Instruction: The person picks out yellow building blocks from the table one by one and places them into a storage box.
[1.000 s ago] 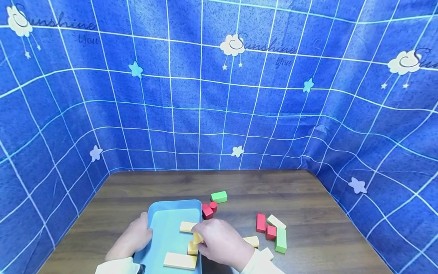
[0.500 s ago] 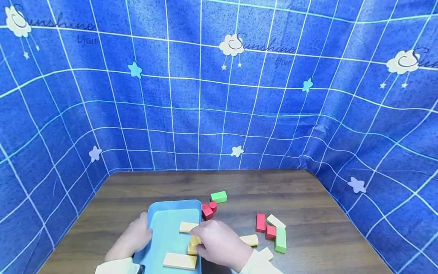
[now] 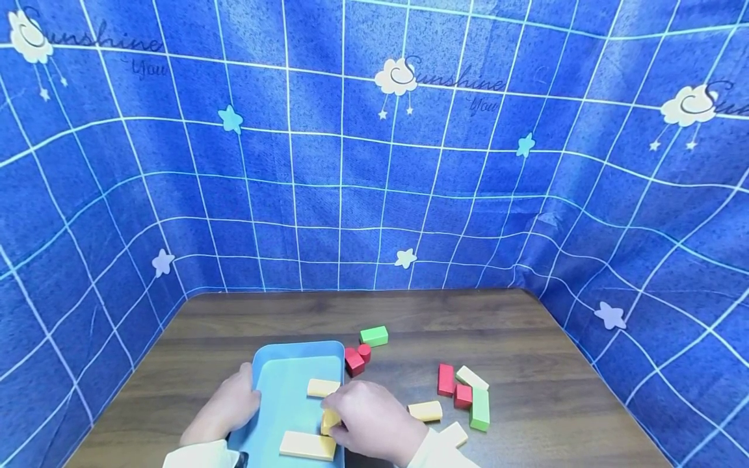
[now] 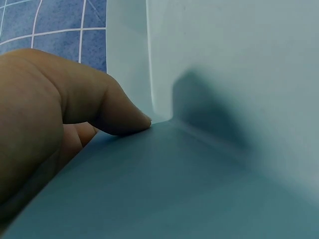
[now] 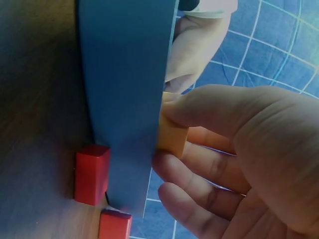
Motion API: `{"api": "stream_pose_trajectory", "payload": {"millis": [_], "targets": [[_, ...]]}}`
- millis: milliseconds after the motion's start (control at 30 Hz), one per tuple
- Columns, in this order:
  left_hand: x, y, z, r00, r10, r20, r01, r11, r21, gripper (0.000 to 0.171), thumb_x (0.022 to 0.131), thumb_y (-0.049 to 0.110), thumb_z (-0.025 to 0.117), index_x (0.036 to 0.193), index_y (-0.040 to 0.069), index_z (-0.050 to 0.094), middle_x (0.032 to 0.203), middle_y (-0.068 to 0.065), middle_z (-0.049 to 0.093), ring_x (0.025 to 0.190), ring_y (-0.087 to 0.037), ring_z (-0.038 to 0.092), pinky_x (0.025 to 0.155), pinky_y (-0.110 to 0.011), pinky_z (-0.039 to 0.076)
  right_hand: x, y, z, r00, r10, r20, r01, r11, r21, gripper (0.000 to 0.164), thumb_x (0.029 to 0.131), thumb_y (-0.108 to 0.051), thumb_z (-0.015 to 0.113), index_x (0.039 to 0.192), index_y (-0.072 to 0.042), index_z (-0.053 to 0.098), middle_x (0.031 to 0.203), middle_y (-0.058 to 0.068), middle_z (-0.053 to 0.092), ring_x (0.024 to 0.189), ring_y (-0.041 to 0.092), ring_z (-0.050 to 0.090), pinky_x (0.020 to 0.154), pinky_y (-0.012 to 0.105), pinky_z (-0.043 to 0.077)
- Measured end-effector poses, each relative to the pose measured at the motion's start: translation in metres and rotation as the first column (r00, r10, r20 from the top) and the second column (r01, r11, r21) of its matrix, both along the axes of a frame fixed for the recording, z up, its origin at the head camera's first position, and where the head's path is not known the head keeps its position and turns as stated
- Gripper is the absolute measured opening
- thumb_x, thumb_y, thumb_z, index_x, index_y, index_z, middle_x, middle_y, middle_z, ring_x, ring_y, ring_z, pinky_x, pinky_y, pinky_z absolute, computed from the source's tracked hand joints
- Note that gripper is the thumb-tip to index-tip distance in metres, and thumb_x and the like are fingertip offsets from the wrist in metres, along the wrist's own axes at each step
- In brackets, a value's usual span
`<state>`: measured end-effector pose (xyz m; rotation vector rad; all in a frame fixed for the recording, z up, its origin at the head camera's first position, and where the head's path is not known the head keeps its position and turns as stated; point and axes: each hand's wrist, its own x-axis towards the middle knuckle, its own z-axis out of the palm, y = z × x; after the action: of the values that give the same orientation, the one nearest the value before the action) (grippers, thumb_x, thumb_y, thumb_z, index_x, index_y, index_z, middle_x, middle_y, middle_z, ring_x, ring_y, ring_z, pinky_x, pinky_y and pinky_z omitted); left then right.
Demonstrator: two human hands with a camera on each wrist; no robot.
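Observation:
My left hand (image 3: 229, 402) grips the left wall of a blue plastic tray (image 3: 298, 351); in the left wrist view the thumb (image 4: 114, 107) lies over the inside of that wall. At the tray's right side my right hand (image 3: 377, 416) pinches a yellow block (image 5: 172, 134) between thumb and fingers, just over the rim. In the head view the fingers hide part of this block, and whether it touches the yellow piece (image 3: 329, 421) below cannot be told. Two pale yellow blocks, one farther back (image 3: 322, 388) and one flat and long (image 3: 307, 446), lie inside the tray.
Red blocks (image 3: 354, 362) and a green block (image 3: 374, 336) lie on the wooden table (image 3: 263, 312) beside the tray's far right corner. Farther right are a half-round pale block (image 3: 426, 411), a red cube (image 3: 463, 396) and a long green block (image 3: 480, 409). Blue curtain surrounds the table.
My right hand has shifted slightly left and down with the yellow block, uncovering more of the half-round pale block. My left hand stays on the tray wall.

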<state>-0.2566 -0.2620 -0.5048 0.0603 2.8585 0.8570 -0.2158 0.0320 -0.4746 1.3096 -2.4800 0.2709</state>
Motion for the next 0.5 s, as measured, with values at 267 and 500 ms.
{"api": "stream_pose_trajectory", "payload": {"millis": [267,500], "targets": [[0.0005,-0.0002,0.0003,1.000,0.001,0.018,-0.001,1.000,0.005,0.065,0.098,0.009,0.047,0.146,-0.024,0.019,0.139,-0.045,0.046,0.121,-0.051,0.057,0.096,-0.067,0.049,0.0023,-0.0008,0.0009,1.000,-0.021,0.016,0.021,1.000,0.009,0.019,0.078,-0.021,0.082,0.081,-0.027,0.065,0.065,-0.019,0.042,0.062,-0.003,0.039,0.057,0.013,0.032],[0.0005,0.0012,0.0013,1.000,0.001,0.005,-0.001,1.000,0.008,0.064,0.097,0.008,0.046,0.146,-0.024,0.021,0.139,-0.044,0.047,0.123,-0.052,0.057,0.098,-0.067,0.048,0.0035,-0.0016,-0.0011,0.999,-0.033,0.006,0.033,0.999,0.019,0.017,0.079,-0.024,0.082,0.091,-0.027,0.070,0.069,-0.020,0.048,0.066,-0.004,0.043,0.058,0.013,0.036]]}}
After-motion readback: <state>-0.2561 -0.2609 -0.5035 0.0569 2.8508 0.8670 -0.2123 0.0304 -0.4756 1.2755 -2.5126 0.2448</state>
